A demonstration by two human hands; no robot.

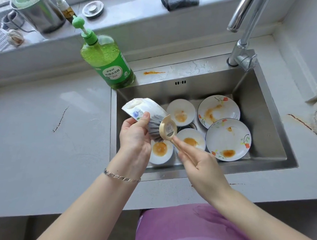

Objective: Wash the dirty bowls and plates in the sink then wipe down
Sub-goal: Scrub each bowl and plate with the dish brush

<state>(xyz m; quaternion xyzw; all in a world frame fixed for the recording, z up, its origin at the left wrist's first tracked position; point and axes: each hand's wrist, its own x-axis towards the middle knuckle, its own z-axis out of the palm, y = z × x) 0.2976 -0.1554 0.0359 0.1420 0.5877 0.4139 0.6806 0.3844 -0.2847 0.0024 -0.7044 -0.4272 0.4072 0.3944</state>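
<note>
Forearms reach over the bench, a bracelet on the left wrist. Just beyond, the left hand grips a white bowl, tilted above the left side of the sink, thumb curled on its flowered outside. The right hand pinches the handle of a brush between nearly straight fingers, grey bristles just beside that bowl. Lower in the sink lie three stained bowls and two flowered plates, smeared orange. Farther back stand a green soap bottle and the tap.
</note>
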